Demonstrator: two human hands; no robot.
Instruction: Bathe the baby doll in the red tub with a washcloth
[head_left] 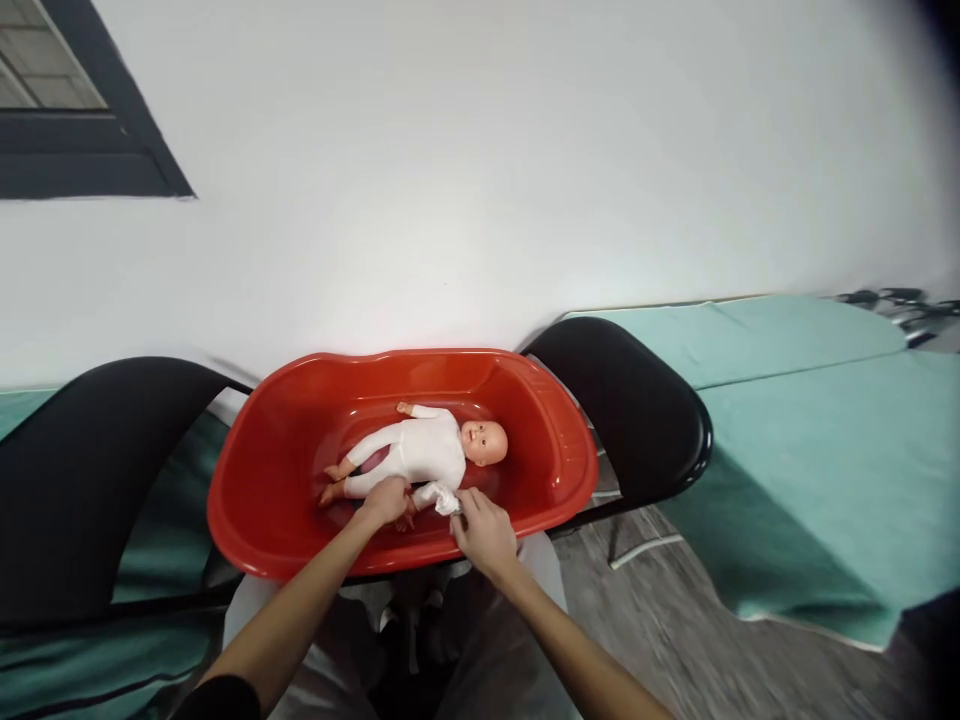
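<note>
A baby doll (431,450) with a white body and bare head, hands and feet lies on its back in a red plastic tub (300,395). Its head points right and its feet point left. My left hand (386,500) has its fingers closed around the end of the doll's near arm (421,498). A small crumpled white cloth (444,498) is pinched in the fingertips of my right hand (486,532), close against that same arm. My thumb and fingers partly cover the cloth.
The tub rests across two black chairs, a left chair (97,450) and a right chair (637,410), by a white wall (450,180). Green sheets (810,440) cover a surface at right. A dark window frame (82,155) is upper left. My legs are under the tub's near rim.
</note>
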